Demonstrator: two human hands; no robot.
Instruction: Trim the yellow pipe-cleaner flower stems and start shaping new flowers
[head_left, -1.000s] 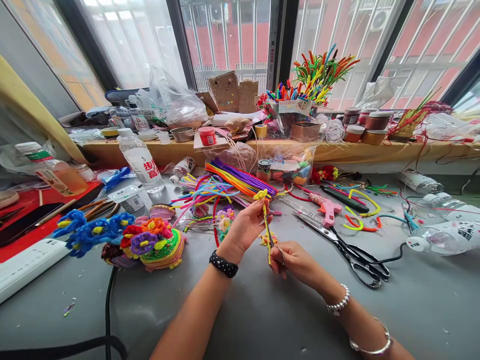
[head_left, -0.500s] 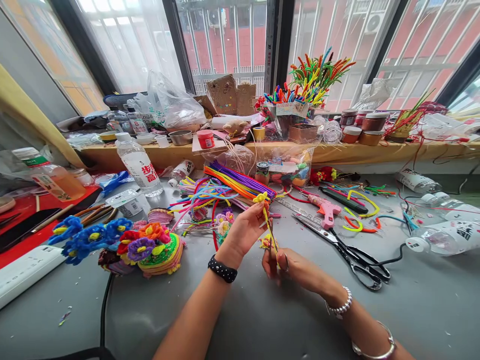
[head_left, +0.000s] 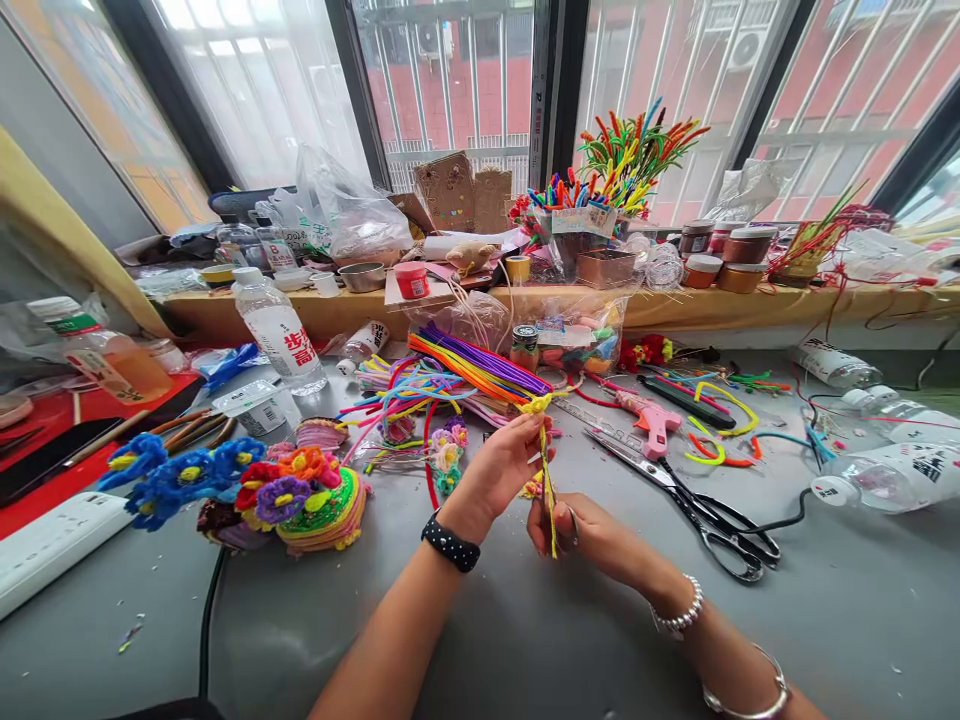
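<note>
My left hand (head_left: 501, 468) is closed on a yellow pipe cleaner piece (head_left: 537, 404), its bent, petal-like top showing above the fingertips. A yellow strand (head_left: 554, 545) of it hangs down toward my right hand (head_left: 583, 525). In that hand is a pair of small scissors (head_left: 546, 478), blades pointing up along the strand; whether they touch it I cannot tell. A small yellow and pink fuzzy piece (head_left: 531, 487) lies behind, partly hidden by my hands. To the left sit blue pipe cleaner flowers (head_left: 187, 475) and a fuzzy cake-like piece (head_left: 326, 515) topped with flowers.
Bundled purple and orange pipe cleaners (head_left: 480, 365) lie beyond my hands. Large black-handled scissors (head_left: 682, 500) and a pink glue gun (head_left: 654, 420) rest at the right, near plastic bottles (head_left: 892, 475). A white power strip (head_left: 56, 545) is at the left edge.
My left hand has come down slightly and turned, so the yellow top now tilts sideways. The strand hangs lower past my right hand, which has barely moved.
</note>
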